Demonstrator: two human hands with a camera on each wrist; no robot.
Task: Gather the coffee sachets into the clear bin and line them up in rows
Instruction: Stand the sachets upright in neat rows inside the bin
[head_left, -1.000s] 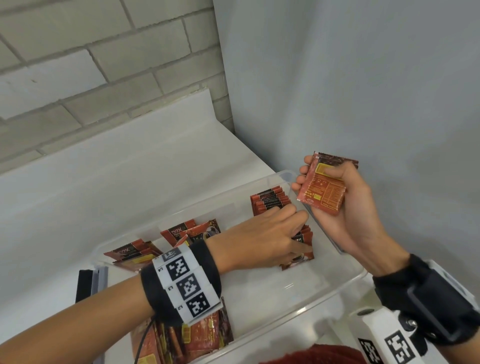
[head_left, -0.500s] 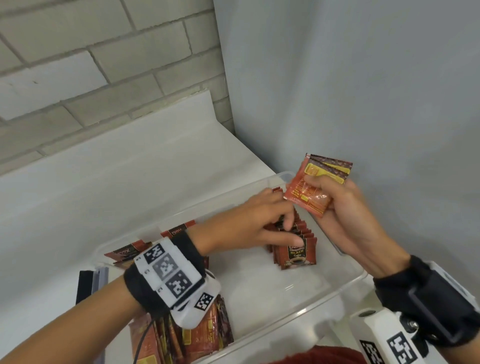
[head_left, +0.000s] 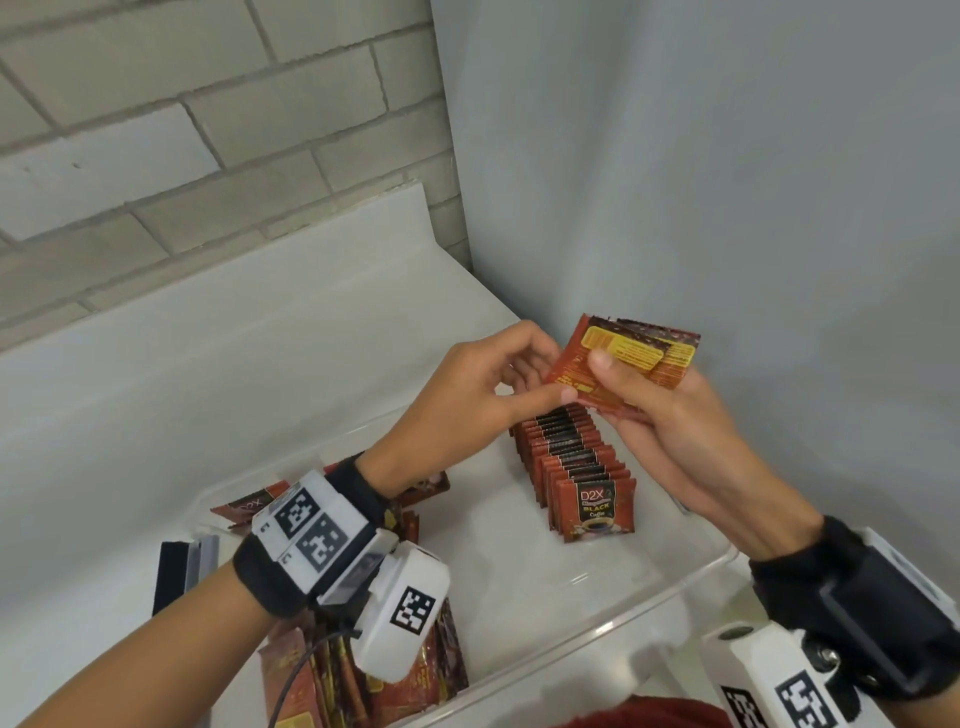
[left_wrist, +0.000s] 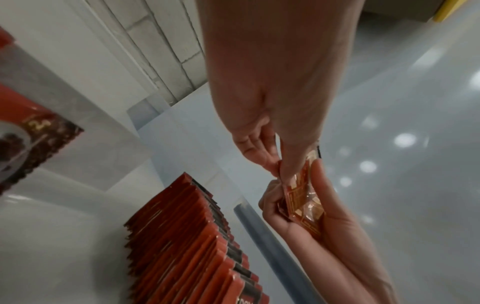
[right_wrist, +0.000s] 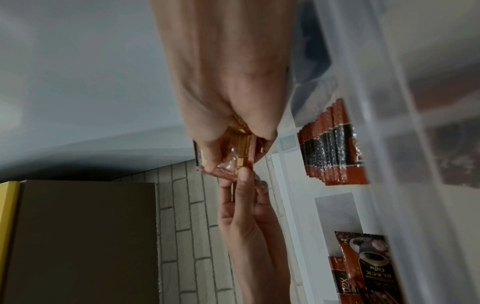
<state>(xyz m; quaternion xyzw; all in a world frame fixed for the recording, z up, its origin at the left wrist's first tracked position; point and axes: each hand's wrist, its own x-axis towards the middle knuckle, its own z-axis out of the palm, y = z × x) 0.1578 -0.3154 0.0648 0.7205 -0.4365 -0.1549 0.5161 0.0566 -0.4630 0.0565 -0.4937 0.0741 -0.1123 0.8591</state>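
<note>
Head view first: glossy red foil sachets (head_left: 631, 364) sat fanned in my right hand (head_left: 670, 415), thumb pressed on their yellow label, while my left hand (head_left: 467, 395) pinched the lower left corner of the front one. Below them a tidy row of sachets (head_left: 571, 467) stood on edge inside the clear bin (head_left: 649, 603) on the white desk (head_left: 208, 364). Loose sachets (head_left: 363, 670) lay partly hidden under my left wrist.

Left wrist view: I saw thumb and forefinger closed on the crinkled packet edge (left_wrist: 298, 197); serrated tops of the row (left_wrist: 187, 236) ran out of frame, blurred.

Right wrist view: fingers curled around the small stack (right_wrist: 233, 152). Through the bin's cloudy wall (right_wrist: 389, 144) the row (right_wrist: 335, 148) was soft, its print hard to read.
</note>
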